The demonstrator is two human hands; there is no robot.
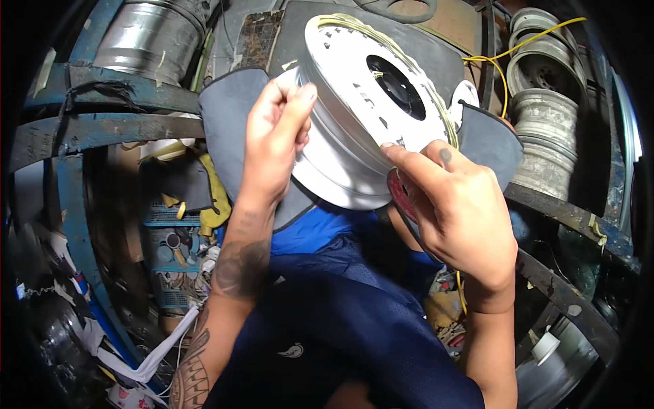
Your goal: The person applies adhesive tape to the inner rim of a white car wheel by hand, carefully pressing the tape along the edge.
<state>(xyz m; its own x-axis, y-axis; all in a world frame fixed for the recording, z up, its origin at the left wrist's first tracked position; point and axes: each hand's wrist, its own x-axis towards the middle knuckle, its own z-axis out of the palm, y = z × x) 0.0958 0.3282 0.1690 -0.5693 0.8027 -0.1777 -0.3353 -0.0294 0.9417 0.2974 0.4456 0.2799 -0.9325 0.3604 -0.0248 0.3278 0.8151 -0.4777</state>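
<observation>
A white and silver wheel rim stands tilted on a grey padded cover. Pale yellow masking strips run along the far edge of its face, and its centre opening is black. My left hand, fingers curled and thumb raised, is at the rim's left side; whether anything thin is pinched there is hidden. At the near edge of the face, the index fingertip of my right hand touches or nearly touches the rim. A red round object shows beside its palm, partly covered; its grip is unclear.
Blue metal frame bars run at the left, with a metal cylinder-like rim behind. Used wheel rims are stacked at the right, near a yellow cable. Blue shelves with small items stand low at the left.
</observation>
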